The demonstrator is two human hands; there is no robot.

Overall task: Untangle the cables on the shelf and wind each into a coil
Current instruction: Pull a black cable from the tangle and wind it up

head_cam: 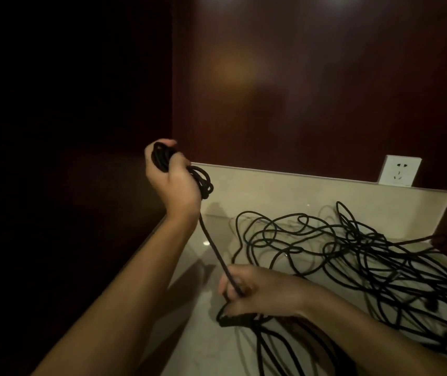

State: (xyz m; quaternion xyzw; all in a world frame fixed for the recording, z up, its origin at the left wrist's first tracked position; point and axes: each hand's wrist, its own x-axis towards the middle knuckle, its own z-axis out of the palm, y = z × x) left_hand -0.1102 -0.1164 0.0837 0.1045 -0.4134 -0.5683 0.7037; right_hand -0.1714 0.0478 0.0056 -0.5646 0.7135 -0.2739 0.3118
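Observation:
My left hand [172, 180] is raised above the shelf's left end and grips a small coil of black cable [203, 183] wound around its fingers. From that coil a taut strand [215, 251] runs down to my right hand [254, 291], which pinches it low over the shelf. Behind and to the right of my right hand a large tangle of black cables [358, 256] lies spread in loose loops over the pale shelf [216, 346].
A low cream back panel [284, 191] runs along the shelf's rear. A white wall socket [399, 173] sits above it at the right. Dark red-brown walls enclose the back and left. The shelf's left edge drops into darkness.

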